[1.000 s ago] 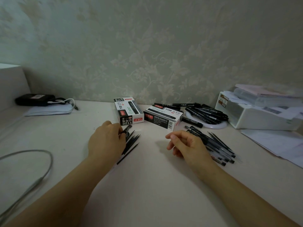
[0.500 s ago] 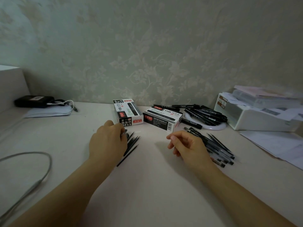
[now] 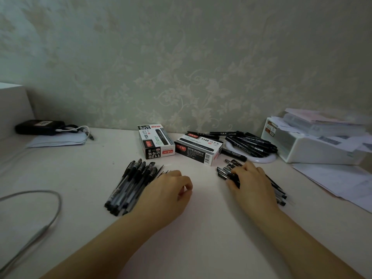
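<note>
A pile of black-capped gel pens (image 3: 128,186) lies on the pale desk (image 3: 201,228), just left of my left hand (image 3: 167,195). That hand rests beside the pile with its fingers loosely curled and nothing visible in it. My right hand (image 3: 252,184) lies on a second pile of pens (image 3: 278,190). Its fingers and thumb curl round several pens at their capped ends. Behind the hands are two black-and-white pen boxes (image 3: 156,140) (image 3: 199,149).
Black markers (image 3: 251,143) lie heaped on a white ring at the back right, next to a white box (image 3: 314,148) with papers on top. Loose sheets (image 3: 342,180) lie at the right. A grey cable (image 3: 40,222) loops at the left; a black pouch (image 3: 39,126) sits far left.
My left hand has come off the left pile, which now lies uncovered beside it. My right hand has moved forward onto the right pile and closed on pens there.
</note>
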Demonstrator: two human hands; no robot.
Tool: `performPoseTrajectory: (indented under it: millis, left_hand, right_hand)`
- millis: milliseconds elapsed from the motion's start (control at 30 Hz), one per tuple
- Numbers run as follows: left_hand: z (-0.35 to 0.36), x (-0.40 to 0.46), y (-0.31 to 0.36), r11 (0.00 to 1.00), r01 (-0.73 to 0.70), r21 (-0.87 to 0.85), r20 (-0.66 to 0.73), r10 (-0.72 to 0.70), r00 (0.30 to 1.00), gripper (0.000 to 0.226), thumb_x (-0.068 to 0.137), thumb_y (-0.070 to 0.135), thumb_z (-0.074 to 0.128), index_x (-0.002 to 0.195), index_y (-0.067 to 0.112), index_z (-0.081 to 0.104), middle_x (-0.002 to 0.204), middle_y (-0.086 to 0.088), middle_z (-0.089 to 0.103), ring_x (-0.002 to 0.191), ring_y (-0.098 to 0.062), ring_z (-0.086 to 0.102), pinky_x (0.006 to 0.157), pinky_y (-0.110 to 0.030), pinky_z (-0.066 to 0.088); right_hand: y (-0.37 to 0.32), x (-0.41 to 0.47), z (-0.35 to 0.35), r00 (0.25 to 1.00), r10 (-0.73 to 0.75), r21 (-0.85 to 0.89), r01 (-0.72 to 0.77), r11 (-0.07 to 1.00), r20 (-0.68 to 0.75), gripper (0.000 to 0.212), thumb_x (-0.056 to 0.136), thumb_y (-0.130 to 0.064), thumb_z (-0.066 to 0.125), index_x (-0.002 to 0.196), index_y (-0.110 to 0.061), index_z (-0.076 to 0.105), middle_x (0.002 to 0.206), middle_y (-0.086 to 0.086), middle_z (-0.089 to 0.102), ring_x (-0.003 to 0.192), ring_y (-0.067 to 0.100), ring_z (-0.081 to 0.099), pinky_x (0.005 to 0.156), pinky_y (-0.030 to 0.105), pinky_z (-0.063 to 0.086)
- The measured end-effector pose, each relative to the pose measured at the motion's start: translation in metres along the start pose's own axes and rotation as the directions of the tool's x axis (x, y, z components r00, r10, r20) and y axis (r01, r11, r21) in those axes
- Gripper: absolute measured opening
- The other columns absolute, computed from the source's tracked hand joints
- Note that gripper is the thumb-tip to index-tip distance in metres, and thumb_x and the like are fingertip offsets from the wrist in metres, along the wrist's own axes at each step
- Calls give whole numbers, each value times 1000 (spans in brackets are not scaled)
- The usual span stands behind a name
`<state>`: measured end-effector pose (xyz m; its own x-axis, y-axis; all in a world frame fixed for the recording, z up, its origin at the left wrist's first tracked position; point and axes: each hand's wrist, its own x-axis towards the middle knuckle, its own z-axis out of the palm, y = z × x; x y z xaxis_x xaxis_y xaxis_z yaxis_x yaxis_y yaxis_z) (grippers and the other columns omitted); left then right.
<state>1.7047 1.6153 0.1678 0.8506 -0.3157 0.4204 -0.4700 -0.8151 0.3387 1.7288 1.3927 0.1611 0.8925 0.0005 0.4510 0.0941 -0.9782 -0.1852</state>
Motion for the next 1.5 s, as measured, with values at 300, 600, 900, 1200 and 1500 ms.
performPoseTrajectory:
  millis: [300,600,900,1200,1500]
  left_hand:
    - [1,0,-4,1000,-6,3,15,6,1000,18,94,29,50,102,29,66,91,14,54,71,-2,49,69,-21,48]
    - [4,1,-5,1000,-1,-25,-17,1,1000,17,94,32,52,107,31,63,88,15,53,69,-2,48,70,-23,49]
    - [10,3,-3,998,-31,-63,-77,26,997,27,93,53,45,103,34,63,81,16,53,68,2,48,62,-14,39]
    - [11,3,0,994,-36,-105,-64,30,998,47,91,61,30,101,31,64,82,14,55,74,-1,50,64,-22,42]
    - [17,11,1,993,-42,-113,50,48,998,18,99,31,42,100,20,56,93,6,57,84,-16,54,74,-40,47]
  right_hand:
    - [-2,3,-1,1000,9,39,-10,999,16,16,94,-29,61,106,-20,66,107,-1,56,97,19,52,80,33,46]
    - [-13,4,-13,984,-113,17,116,993,-136,12,95,-21,58,104,-14,63,105,2,58,90,23,56,76,39,48]
    - [-38,-6,-9,993,22,768,72,636,-112,7,90,-26,67,89,-33,66,79,-9,55,67,3,51,62,12,44]
    - [-39,-5,4,932,82,926,-360,117,352,19,96,-22,59,83,-9,57,59,1,57,46,11,48,41,21,39]
    - [-38,0,10,919,-168,913,-307,268,358,7,86,-19,73,86,-13,69,70,8,69,54,10,57,53,18,48]
